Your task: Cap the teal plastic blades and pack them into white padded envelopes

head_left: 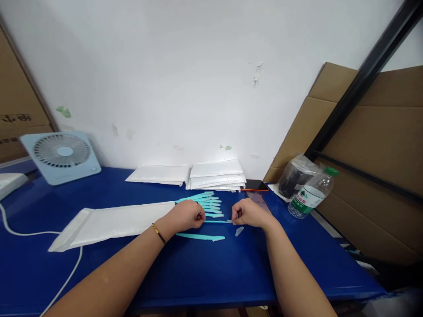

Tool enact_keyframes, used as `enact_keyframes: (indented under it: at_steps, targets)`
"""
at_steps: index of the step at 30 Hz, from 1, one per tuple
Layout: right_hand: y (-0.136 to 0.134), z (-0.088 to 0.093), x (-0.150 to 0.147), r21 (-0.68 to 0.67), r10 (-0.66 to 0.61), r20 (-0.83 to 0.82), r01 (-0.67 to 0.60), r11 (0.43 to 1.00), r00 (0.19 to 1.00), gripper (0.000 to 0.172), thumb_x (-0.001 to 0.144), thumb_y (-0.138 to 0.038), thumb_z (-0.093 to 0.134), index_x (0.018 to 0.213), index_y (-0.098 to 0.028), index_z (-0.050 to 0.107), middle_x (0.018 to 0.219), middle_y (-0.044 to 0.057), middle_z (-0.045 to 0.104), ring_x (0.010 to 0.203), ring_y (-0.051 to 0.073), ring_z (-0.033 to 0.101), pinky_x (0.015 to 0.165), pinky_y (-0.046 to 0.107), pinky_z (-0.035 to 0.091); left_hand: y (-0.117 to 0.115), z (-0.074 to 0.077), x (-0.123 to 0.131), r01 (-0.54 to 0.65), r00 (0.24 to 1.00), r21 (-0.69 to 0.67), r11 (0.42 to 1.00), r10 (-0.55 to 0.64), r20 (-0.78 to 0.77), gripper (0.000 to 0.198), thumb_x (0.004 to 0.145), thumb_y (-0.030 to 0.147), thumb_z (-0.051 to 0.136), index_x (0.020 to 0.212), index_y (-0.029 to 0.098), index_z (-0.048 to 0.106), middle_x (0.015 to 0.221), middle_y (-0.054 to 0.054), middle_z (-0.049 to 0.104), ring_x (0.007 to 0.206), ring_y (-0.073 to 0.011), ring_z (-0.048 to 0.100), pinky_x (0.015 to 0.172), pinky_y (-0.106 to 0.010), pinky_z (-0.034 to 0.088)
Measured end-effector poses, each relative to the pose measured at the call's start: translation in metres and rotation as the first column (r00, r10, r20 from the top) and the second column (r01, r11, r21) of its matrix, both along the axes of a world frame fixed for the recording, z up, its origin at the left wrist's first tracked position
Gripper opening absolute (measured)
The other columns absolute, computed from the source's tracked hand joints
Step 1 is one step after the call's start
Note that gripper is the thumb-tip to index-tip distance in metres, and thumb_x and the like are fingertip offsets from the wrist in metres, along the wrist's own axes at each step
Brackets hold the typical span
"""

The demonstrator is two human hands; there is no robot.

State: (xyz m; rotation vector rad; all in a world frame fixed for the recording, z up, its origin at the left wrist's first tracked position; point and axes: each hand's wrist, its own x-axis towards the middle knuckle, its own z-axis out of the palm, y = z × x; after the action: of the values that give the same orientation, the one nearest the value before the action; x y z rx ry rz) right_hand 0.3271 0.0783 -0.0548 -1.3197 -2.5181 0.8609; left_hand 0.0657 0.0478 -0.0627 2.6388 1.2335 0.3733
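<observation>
My left hand is closed on a thin turquoise stick that points right. At the stick's right tip, my right hand pinches a small translucent cap. Another clear cap lies on the blue table just below my right hand. Several turquoise sticks lie fanned out behind my left hand, partly hidden by it. One more turquoise stick lies nearer the front. A long white padded envelope reaches under or behind my left hand from the left.
White envelopes are stacked against the wall, with more beside them. Two phones, a bagged dark item and a bottle stand or lie at the right. A fan and white cable are left on the blue table.
</observation>
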Motion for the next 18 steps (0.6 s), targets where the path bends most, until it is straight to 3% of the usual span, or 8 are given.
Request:
enact_keyframes:
  at_steps: [5,8,13,15,18]
  targets:
    - [-0.004,-0.002,-0.015,0.054,0.041,-0.046,-0.038,0.998,0.998,0.011,0.065,-0.025,0.064,0.069,-0.015,0.068,0.066,0.001,0.066,0.057,0.012,0.058,0.051,0.02,0.042,-0.001,0.001,0.001,-0.011,0.999,0.042,0.999,0.013,-0.039,0.015,0.063,0.014,0.048,0.06,0.02,0.061,0.059,0.002,0.061,0.053,-0.0118,0.05,0.048,-0.022,0.027]
    - [-0.005,-0.003,-0.022,0.108,0.038,-0.068,-0.031,0.994,0.997,0.012,0.069,-0.022,0.061,0.074,-0.015,0.069,0.069,0.002,0.067,0.06,0.012,0.058,0.054,0.021,0.043,0.001,-0.001,0.0,-0.083,0.995,0.085,0.993,0.088,-0.054,0.016,0.068,0.017,0.048,0.065,0.021,0.064,0.064,0.0,0.064,0.059,-0.0132,0.053,0.05,-0.023,0.028]
    - [-0.003,0.009,-0.004,0.15,0.019,-0.089,-0.006,0.989,0.996,0.015,0.069,-0.028,0.062,0.077,-0.018,0.071,0.08,0.003,0.066,0.069,0.013,0.059,0.062,0.022,0.044,0.002,0.004,-0.006,-0.197,0.98,0.077,0.977,0.197,-0.001,0.018,0.074,0.027,0.051,0.08,0.022,0.068,0.08,-0.002,0.067,0.073,-0.0159,0.057,0.059,-0.023,0.035]
    - [-0.003,0.015,0.008,0.077,0.044,-0.034,-0.041,0.996,0.998,0.02,0.061,-0.031,0.07,0.075,-0.018,0.071,0.081,0.003,0.065,0.067,0.013,0.057,0.058,0.021,0.043,-0.001,0.009,-0.009,-0.147,0.988,-0.001,0.989,0.147,0.043,0.021,0.071,0.036,0.058,0.085,0.023,0.067,0.084,-0.002,0.066,0.074,-0.0157,0.058,0.059,-0.022,0.037]
    - [-0.003,0.015,0.017,-0.06,0.065,0.072,-0.061,0.996,0.995,0.027,0.052,-0.031,0.075,0.075,-0.017,0.072,0.069,0.001,0.064,0.059,0.012,0.056,0.051,0.019,0.04,-0.007,0.013,-0.01,0.033,0.997,-0.257,0.966,-0.014,0.073,0.029,0.063,0.045,0.065,0.083,0.024,0.068,0.076,0.001,0.065,0.065,-0.0124,0.058,0.052,-0.019,0.037]
